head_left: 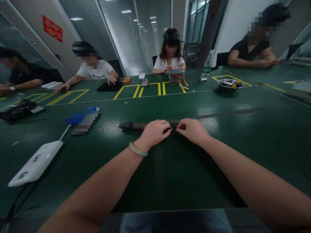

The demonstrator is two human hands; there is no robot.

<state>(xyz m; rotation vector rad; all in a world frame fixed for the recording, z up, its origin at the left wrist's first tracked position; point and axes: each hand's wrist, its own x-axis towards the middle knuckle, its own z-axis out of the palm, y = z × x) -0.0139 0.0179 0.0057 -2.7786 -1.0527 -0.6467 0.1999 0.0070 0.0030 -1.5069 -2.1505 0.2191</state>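
Observation:
My left hand (155, 131), with a pale bangle (138, 149) at the wrist, is closed in a pinch over the table's middle. Facing it, my right hand (194, 130) pinches too, thumb against fingers. Between the fingertips of both hands shows a small dark piece (173, 128) with a glint of brass; most of it is hidden and its kind is unclear. Just beyond the hands, an electric screwdriver (136, 126) lies on the green table, its metal tip toward the left and its middle covered by my left hand.
On the left lie a white power bank (36, 163) with a cable, a phone (85, 124) and a blue thing (77, 118). Across the table are a metal bowl (230, 89) of parts, a water bottle (207, 66) and a grey box (177, 75) with coloured wires. Several people sit there.

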